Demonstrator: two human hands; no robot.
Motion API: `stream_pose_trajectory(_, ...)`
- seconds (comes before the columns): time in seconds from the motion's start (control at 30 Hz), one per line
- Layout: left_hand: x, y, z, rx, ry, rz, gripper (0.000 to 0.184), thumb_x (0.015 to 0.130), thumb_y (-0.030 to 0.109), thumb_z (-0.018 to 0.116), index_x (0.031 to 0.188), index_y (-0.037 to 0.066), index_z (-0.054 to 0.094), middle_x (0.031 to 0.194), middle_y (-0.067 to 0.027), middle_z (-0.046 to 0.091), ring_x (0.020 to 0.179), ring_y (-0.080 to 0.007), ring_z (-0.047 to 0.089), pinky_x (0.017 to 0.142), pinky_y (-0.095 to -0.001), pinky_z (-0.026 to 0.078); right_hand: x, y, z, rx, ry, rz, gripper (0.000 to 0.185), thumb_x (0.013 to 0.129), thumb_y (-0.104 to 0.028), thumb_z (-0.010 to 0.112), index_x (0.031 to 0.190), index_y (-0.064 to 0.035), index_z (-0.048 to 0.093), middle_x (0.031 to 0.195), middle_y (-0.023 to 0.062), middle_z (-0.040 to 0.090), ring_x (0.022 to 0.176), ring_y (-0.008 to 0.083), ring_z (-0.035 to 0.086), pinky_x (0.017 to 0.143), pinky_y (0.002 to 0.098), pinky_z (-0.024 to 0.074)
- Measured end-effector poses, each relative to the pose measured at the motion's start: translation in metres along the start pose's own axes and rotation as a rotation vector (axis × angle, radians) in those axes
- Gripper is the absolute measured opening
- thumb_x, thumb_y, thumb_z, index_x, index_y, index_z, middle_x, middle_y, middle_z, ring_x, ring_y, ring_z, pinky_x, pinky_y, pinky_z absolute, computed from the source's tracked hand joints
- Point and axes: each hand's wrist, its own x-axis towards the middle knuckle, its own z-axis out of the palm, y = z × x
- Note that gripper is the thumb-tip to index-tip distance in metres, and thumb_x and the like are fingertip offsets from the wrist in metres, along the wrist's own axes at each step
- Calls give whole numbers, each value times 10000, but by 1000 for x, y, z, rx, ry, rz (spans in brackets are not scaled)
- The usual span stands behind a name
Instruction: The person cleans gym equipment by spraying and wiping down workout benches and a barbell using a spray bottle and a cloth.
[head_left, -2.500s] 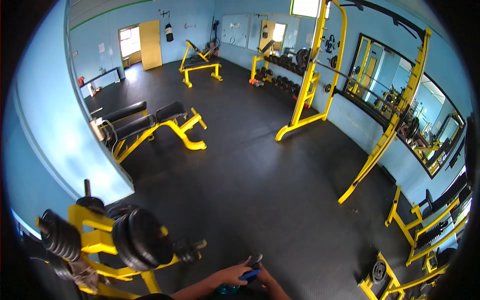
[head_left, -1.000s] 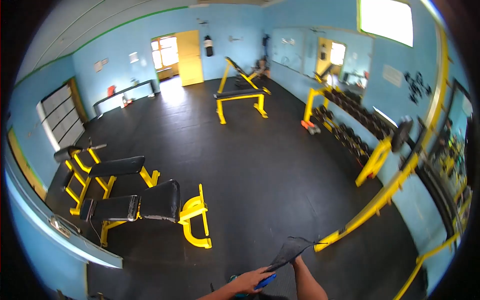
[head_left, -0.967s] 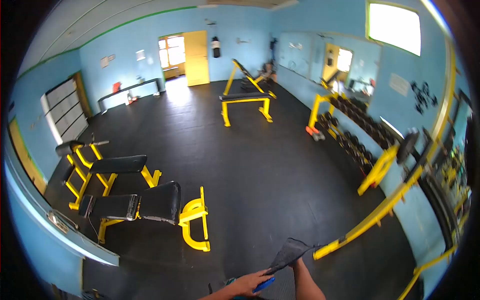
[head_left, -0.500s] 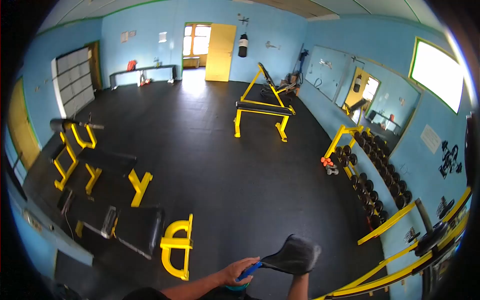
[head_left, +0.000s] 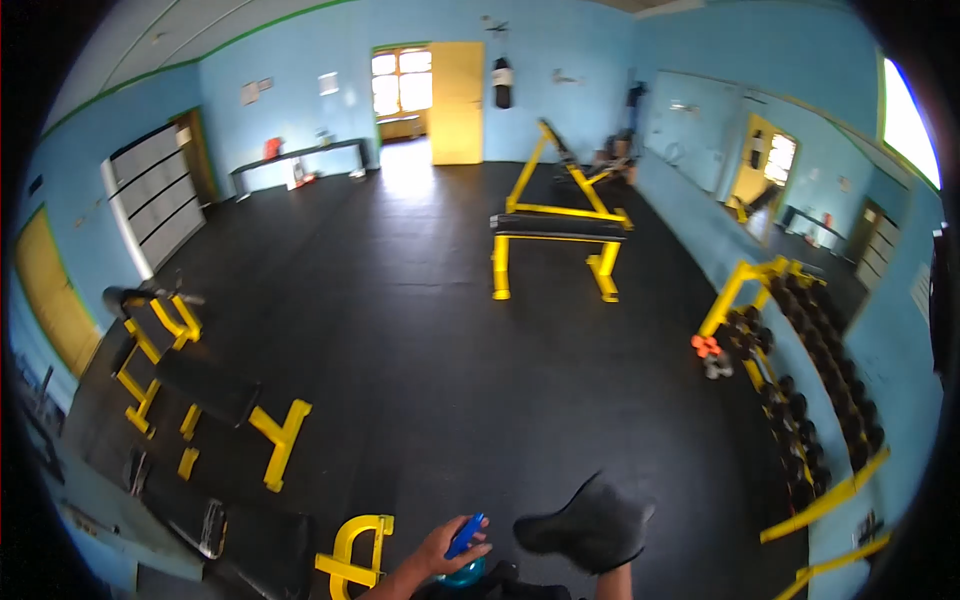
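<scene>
The left hand (head_left: 450, 549) curls around a blue stick-like thing (head_left: 465, 536), tipped up to the right, over a round teal thing (head_left: 466, 574). Just right of it, not touching, a black cloth (head_left: 590, 525) stretches side to side above the right arm (head_left: 615, 583), hiding the right hand, so I cannot tell its grip.

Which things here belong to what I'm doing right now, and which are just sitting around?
Apparently in use: black cloth; blue object, possibly a spray head, in your left hand.

Just around: orange dumbbells; yellow-framed bench; punching bag.
</scene>
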Motion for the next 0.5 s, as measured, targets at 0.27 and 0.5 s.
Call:
stream_pose_trajectory(0.27, 149, 40, -71, 33, 286, 203, 477, 856, 218, 685, 1245, 28, 483, 1170, -138, 611, 983, -226, 660, 905, -359, 490, 288, -79, -33, 50, 315, -347, 475, 851, -505, 512, 1008, -63, 591, 1001, 93, 610, 950, 277, 581, 862, 475, 419)
stream_pose_trajectory(0.5, 313, 51, -148, 67, 221, 337, 488, 860, 177, 672, 1253, -4, 446, 1202, -146, 583, 951, -216, 669, 841, -341, 510, 417, -67, 44, 94, 611, -403, 592, 850, -533, 498, 1102, -1, 564, 1100, 137, 587, 1007, 312, 547, 925, 502, 405)
